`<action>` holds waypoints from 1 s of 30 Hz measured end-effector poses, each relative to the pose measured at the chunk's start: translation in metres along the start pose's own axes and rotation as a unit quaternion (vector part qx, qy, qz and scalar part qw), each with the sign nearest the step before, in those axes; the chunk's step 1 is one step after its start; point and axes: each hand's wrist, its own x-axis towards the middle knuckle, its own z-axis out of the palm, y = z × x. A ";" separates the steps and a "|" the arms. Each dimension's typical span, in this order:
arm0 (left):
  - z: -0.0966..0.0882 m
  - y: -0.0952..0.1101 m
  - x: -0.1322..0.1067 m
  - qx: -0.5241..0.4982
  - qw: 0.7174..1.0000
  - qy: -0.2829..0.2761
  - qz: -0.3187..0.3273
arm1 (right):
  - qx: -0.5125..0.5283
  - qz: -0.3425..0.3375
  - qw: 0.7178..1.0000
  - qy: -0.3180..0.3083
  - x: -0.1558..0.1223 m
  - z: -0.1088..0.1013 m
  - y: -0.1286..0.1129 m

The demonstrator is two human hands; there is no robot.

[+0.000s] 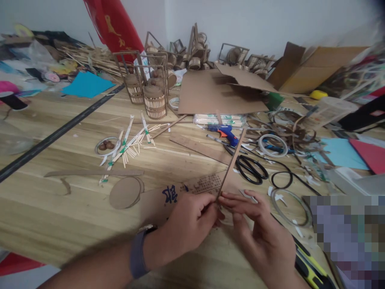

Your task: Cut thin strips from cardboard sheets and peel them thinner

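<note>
A narrow brown cardboard strip (pixel 233 162) stands up slanting away from me, its lower end between my hands. My left hand (pixel 192 220) is closed on that end in a pinch, a dark band round its wrist. My right hand (pixel 260 230) presses its fingertips against the same end from the right, fingers fairly straight and close together; the exact grip is partly hidden. Beneath the hands lies a printed cardboard sheet (pixel 201 184) with dark characters. Left of it are cardboard discs (pixel 124 192), overlapping, and a long thin strip (pixel 96 173).
Beyond lie black-handled scissors (pixel 251 169), a blue glue gun (pixel 225 132), tape rolls (pixel 273 145) and cut sticks (pixel 130 150). Small stick-covered baskets (pixel 155 103) stand further back beside flat cardboard (pixel 207 94). A yellow-black cutter (pixel 313 265) lies at the near right.
</note>
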 end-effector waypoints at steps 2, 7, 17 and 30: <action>-0.001 0.000 0.000 0.007 1.000 -0.010 0.011 | 0.033 0.037 0.999 0.008 0.000 -0.002 0.001; -0.002 -0.001 0.003 -0.032 0.999 -0.033 0.010 | 0.033 0.031 0.999 0.013 0.000 -0.003 0.001; 0.001 0.001 0.002 -0.057 0.998 -0.024 0.004 | -0.064 -0.080 0.995 -0.008 0.004 -0.003 0.004; 0.000 -0.002 -0.001 -0.078 0.995 -0.065 -0.008 | -0.023 -0.026 0.999 0.029 0.001 -0.005 0.000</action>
